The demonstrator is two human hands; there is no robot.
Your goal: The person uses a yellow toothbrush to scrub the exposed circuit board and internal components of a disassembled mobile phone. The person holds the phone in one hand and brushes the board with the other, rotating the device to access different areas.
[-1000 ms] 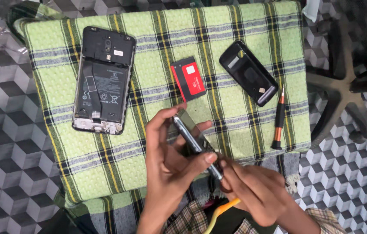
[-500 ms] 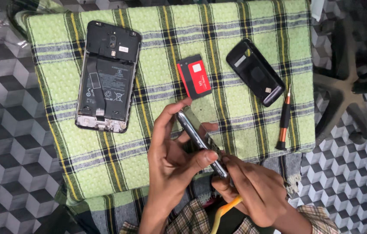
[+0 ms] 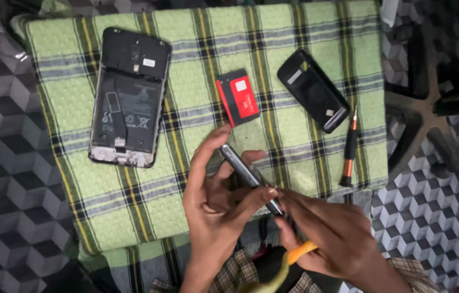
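At the far left of the green, yellow and black checked cloth [image 3: 305, 32] lies a large black smartphone with its back cover off [image 3: 129, 96], its battery and inner parts showing, the long side running near to far. The cloth covers a surface above a floor of grey cube-pattern tiles [image 3: 1, 179].

Right of it, near the middle of the cloth, lies a small red and black rectangular battery [image 3: 238, 97], slightly tilted. Just nearer than the battery, the left hand [image 3: 216, 209] holds a thin dark grey phone seen edge-on [image 3: 250, 177], thumb at its far end and fingers curled around its lower part, so this hand is clamped on it. The right hand [image 3: 330, 233] meets the near end of that thin phone, its fingertips touching it, and it also grips a yellow-orange plastic prying tool [image 3: 294, 259] that curves toward the near edge.

Farther right on the cloth lies a small black phone body with a rounded outline [image 3: 313, 89], set diagonally. At the right edge of the cloth rests a slim black and orange screwdriver [image 3: 348, 149], tip pointing far.
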